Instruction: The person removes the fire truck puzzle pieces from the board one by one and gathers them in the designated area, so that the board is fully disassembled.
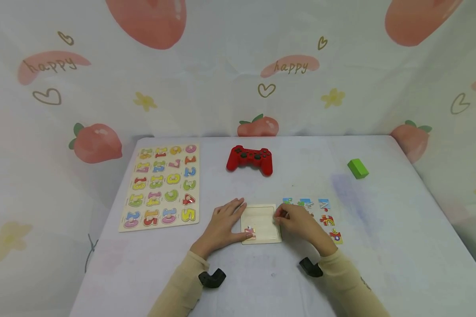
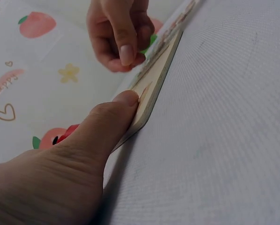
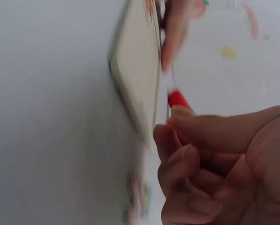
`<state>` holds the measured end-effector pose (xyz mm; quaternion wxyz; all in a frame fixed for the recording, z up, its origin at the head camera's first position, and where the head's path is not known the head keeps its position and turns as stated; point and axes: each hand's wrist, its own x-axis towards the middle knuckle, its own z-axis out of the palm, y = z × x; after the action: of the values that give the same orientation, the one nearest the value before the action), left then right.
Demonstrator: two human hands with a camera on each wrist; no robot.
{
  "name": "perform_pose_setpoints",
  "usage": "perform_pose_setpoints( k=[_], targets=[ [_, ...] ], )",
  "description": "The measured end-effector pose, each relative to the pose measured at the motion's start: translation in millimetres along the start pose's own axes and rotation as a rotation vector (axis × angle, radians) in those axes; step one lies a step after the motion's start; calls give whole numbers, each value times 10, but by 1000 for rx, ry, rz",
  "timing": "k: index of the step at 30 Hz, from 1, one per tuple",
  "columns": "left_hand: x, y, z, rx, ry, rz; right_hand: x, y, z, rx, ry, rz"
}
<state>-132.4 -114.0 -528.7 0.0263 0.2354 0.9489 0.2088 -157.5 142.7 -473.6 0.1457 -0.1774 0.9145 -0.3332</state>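
In the head view, a shallow wooden puzzle tray (image 1: 262, 220) lies on the table between the hands. One pink puzzle piece (image 1: 250, 232) sits in its lower left corner. My left hand (image 1: 224, 226) is spread along the tray's left side, its thumb resting on the tray near that piece, as the left wrist view also shows. At the tray's right edge hovers my right hand (image 1: 299, 222), its fingers curled and thumb close to the index finger; I see nothing between them in the right wrist view. Several letter puzzle pieces (image 1: 327, 220) lie right of the tray, partly hidden by that hand.
A wooden number puzzle board (image 1: 164, 187) lies at the left. Toward the back is a red game controller (image 1: 250, 159), and a green block (image 1: 358, 168) is at the back right. Patterned cloth (image 1: 222, 66) hangs behind the table.
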Motion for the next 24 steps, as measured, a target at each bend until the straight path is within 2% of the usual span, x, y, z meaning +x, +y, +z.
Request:
perform_pose_setpoints(
  k=[3, 7, 14, 18, 24],
  targets=[
    [-4, -13, 0, 5, 0, 18, 25, -99, 162, 28, -65, -60],
    [-11, -32, 4, 28, 4, 60, 30, -195, 335, 40, -104, -139],
    [-28, -49, -27, 68, -46, 128, 10, -273, 446, 20, -64, -214],
    [-27, -35, -44, 45, -58, 107, 4, -290, 454, 6, -69, -194],
    [-16, -15, -23, 24, -37, 54, 6, -313, 453, -27, -70, -166]
  ],
)
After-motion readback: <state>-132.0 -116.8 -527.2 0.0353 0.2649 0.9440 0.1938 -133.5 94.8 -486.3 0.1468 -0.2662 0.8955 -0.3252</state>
